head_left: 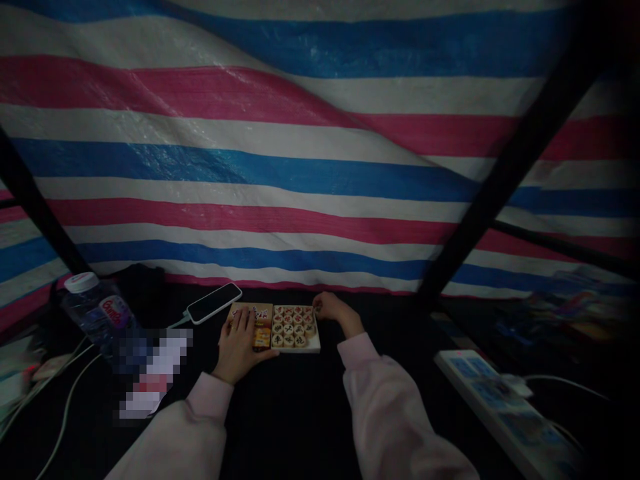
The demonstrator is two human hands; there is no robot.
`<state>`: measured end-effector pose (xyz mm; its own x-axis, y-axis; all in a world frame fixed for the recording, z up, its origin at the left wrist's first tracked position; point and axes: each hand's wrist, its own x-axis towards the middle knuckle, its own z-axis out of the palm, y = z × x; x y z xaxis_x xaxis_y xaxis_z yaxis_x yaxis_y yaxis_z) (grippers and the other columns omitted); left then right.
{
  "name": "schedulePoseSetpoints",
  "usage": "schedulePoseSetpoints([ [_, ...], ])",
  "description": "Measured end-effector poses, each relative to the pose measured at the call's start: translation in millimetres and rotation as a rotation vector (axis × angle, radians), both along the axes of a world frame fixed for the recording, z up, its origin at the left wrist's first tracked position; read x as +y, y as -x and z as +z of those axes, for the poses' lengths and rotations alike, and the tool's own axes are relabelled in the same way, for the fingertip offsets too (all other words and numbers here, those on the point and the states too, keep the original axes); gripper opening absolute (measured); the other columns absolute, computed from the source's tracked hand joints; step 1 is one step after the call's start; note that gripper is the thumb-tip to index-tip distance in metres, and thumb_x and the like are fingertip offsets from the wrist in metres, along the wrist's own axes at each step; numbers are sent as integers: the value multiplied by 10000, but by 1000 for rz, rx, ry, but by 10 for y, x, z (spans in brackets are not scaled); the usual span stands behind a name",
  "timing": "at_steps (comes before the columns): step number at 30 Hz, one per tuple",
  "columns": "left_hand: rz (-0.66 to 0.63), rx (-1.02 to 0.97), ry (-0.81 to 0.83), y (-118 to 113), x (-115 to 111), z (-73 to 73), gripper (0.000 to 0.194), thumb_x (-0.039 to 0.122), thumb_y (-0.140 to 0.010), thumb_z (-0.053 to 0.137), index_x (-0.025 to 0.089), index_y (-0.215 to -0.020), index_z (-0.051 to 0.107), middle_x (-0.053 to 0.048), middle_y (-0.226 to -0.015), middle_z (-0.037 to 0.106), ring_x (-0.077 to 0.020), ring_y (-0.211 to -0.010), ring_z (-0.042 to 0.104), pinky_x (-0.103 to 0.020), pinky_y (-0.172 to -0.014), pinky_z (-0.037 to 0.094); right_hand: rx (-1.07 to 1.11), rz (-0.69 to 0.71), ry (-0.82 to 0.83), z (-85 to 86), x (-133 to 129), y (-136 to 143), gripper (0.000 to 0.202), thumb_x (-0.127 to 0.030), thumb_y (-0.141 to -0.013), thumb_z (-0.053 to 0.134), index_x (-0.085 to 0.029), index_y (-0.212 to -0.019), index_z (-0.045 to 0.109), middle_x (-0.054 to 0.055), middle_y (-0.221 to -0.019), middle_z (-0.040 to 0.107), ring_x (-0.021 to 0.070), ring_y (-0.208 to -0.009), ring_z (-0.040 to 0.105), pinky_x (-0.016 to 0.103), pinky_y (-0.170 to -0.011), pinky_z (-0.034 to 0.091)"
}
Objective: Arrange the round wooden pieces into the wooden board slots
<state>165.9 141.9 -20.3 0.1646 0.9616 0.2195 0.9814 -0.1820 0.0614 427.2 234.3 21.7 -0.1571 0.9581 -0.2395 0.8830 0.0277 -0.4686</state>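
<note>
An open box of round chess pieces [295,327] with red and black characters lies on the dark surface, several pieces in rows. Its white rim shows at the lower right, where one corner holds no piece. Joined or set close at its left is a yellow-brown printed lid [263,333]. My left hand [237,343] lies flat on the lid, fingers spread, thumb reaching toward the box's lower edge. My right hand [333,310] is at the box's upper right corner, its fingers bent together; whatever they may hold is too small to make out.
A white-edged phone [215,303] with a cable lies behind the lid. At the left stand a clear plastic jar [103,317] and cables. A white power strip [500,407] lies at the right. Striped sheeting [280,173] hangs behind, with dark poles either side.
</note>
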Motion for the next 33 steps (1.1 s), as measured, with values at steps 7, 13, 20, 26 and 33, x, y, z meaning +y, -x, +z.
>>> schedulePoseSetpoints([
  [7,2,-2,-2,3,6,-9,1105,838,-607,415,108,-1424,270,-171,-1478,262,-327,-1365,214,-467,-1076,213,1,4,-3,54,-32,11,300,-22,-629,628,-128,-905,676,34,-813,678,88,-634,578,157,-559,414],
  [13,-2,2,0,5,4,-6,1102,844,-611,400,109,-1423,273,-175,-1475,265,-326,-1364,218,-466,-1074,215,-2,10,-14,91,-43,-28,312,-36,-599,666,-130,-896,688,39,-814,683,112,-682,594,171,-582,416],
  [20,0,14,-25,4,7,-21,1092,841,-613,406,109,-1415,292,-178,-1469,281,-330,-1358,232,-471,-1067,225,-2,22,-34,-6,31,-39,298,-7,-578,660,-122,-851,691,44,-798,683,121,-702,591,173,-589,408],
  [26,0,6,-19,8,14,-26,1107,850,-607,393,101,-1416,288,-183,-1471,272,-332,-1357,234,-479,-1062,229,1,19,-73,-88,72,-49,246,-55,-606,660,-133,-838,681,32,-798,671,116,-710,587,169,-590,402],
  [33,-4,5,-28,11,16,-41,1105,848,-606,396,100,-1412,297,-190,-1461,293,-334,-1354,240,-479,-1068,218,-37,-15,-95,-70,51,-26,269,-52,-592,674,-150,-843,672,28,-863,660,116,-766,586,171,-629,401],
])
